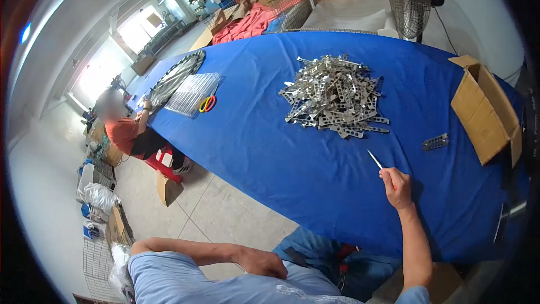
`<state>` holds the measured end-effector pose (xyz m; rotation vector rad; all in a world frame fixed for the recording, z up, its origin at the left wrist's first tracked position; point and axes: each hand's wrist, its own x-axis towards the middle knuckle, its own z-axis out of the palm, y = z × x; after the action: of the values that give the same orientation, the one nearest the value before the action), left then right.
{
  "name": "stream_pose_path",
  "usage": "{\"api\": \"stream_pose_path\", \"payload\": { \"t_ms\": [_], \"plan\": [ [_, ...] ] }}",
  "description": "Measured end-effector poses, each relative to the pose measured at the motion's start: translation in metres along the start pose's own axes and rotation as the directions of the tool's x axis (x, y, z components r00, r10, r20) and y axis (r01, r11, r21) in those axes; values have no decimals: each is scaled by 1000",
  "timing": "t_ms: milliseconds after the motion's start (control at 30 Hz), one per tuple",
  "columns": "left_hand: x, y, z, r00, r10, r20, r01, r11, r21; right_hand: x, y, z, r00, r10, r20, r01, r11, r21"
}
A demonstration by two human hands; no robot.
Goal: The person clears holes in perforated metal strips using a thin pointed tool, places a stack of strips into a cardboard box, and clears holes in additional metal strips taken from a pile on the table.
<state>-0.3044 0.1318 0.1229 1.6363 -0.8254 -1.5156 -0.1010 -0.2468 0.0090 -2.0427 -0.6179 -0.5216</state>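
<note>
My right hand [397, 188] is closed around a slim pointed tool [374, 159], whose pale tip points up and left over the blue tablecloth [253, 152]. Beyond it lies a large heap of perforated metal strips [337, 95]. A small stack of similar strips [435, 142] rests to the right of the heap. My left hand [263, 263] is down at my lap, off the table, with its fingers curled; what it holds, if anything, is hidden.
An open cardboard box [485, 112] stands at the right. Scissors with red and yellow handles [207, 103] lie by clear-wrapped rods [194, 93] at the left. A person [121, 129] sits at the table's far left end. A fan [408, 0] stands behind the table.
</note>
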Motion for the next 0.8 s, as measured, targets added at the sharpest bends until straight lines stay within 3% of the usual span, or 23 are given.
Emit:
{"api": "stream_pose_path", "payload": {
  "t_ms": [67, 167, 267, 367, 467, 600, 700, 767, 800],
  "plan": [
    [-4, 5, -13, 990, -41, 135, 45, 999, -30, -1, 0, -3, 1000, 2, 1, -2, 1000, -14],
    [-4, -8, -22, 979, -103, 173, 126, 984, -124, -2, 3, -2, 1000, 3, 1, -3, 1000, -17],
    [-3, 26, -28, 966, -237, -102, 206, 946, -249, -1, 1, -1, 999, -9, -36, 9, 1000, 23],
    [7, 24, -14, 984, -176, 10, 176, 984, -24, 0, 0, -1, 999, -29, -42, 30, 999, 18],
    [7, -3, 2, 998, 54, -33, -55, 998, -42, 1, 3, 0, 997, -52, -53, 53, 998, 20],
    [0, 3, -16, 974, -129, 186, 146, 986, -76, -3, 0, -2, 1000, 1, -9, -1, 1000, 17],
    [-2, 4, -37, 894, -261, 364, 301, 952, -58, 0, 0, -3, 1000, 11, -10, -11, 1000, 12],
    [1, -31, -58, 977, -166, 133, 152, 982, 110, -1, 5, 2, 999, -2, -35, 4, 999, 42],
    [-9, 5, -92, 988, -147, -45, 152, 980, 132, -1, 6, 4, 1000, -4, -31, 6, 999, 53]
  ]
}}
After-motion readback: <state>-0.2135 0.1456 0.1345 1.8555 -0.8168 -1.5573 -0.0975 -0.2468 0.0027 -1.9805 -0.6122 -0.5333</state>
